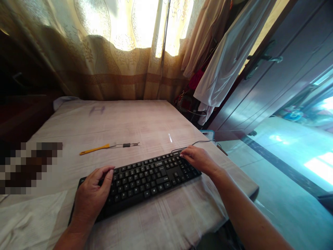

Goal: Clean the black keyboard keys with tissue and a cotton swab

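A black full-size keyboard lies at a slant on the cloth-covered table. My left hand grips its left end, with the thumb over the keys and the fingers curled toward the far edge. At the far right corner, above the number keys, my right hand has its fingertips pinched together. A tiny whitish spot shows at those fingertips; whether it is a held thing or a nail is unclear. Beyond the keyboard lie a yellow-handled brush and a thin wire tool with a black grip, end to end.
The keyboard cable runs off the table's right side. A pale cloth lies at the near left. Curtains hang behind the table. White clothing and a door stand to the right, with tiled floor beyond.
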Motion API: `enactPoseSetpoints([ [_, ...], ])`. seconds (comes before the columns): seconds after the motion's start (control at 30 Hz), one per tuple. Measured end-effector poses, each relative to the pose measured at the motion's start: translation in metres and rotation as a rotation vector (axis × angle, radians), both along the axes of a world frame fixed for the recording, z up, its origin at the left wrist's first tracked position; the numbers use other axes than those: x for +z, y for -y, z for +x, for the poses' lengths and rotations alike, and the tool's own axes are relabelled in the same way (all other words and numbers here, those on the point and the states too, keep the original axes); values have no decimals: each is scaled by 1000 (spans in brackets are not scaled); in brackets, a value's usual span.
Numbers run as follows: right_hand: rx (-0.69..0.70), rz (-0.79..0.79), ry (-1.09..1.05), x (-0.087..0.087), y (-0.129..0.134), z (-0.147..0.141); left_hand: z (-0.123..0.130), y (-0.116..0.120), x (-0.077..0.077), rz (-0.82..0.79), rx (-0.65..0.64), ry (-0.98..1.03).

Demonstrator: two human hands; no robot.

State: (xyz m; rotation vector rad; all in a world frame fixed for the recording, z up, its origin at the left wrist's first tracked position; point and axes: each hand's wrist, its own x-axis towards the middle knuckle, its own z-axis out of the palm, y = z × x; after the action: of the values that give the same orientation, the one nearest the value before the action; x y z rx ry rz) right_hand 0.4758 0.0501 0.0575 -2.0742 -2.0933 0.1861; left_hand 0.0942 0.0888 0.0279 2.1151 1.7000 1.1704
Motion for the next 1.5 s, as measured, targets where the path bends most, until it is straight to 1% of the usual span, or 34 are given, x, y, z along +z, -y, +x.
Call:
enactPoseSetpoints([
  [0.23,-27,-33,8,-3,-5,-11,0,1,0,-12,-1,-1],
  [0.53,8,-91,38,3,0,-11,1,1,1,-6,-1,-11],
  [0.67,21,-117,3,5,2,-7,1,1,1,2,-11,-5],
  [0.73,15,-81,-33,3,1,-5,0,1,0,9,-3,-5],
  [0.83,-18,23,-92,-1,-1,-8,0,1,-2,11,-1,-9],
  [0.93,-25,48,-113,-7,-3,-14,0,1,0,-8,10,-20],
  [1.1,-24,-3,-144,-12,-2,-16,-7,0,10,5,90,-47],
  [1.2,9,-64,-181,-7,-2,-10,-18,-3,16,-21,158,-61],
  [1.27,18,-78,-227,-2,-3,-7,-27,-5,18,-88,252,-72],
  [1.33,5,-40,-291,2,-7,-6,-36,-5,17,-161,346,-53],
  [1.4,-2,9,-347,3,-12,-10,-44,-5,14,-210,405,16],
  [1.5,36,0,-382,-2,-18,-17,-53,-5,4,-250,410,163],
])
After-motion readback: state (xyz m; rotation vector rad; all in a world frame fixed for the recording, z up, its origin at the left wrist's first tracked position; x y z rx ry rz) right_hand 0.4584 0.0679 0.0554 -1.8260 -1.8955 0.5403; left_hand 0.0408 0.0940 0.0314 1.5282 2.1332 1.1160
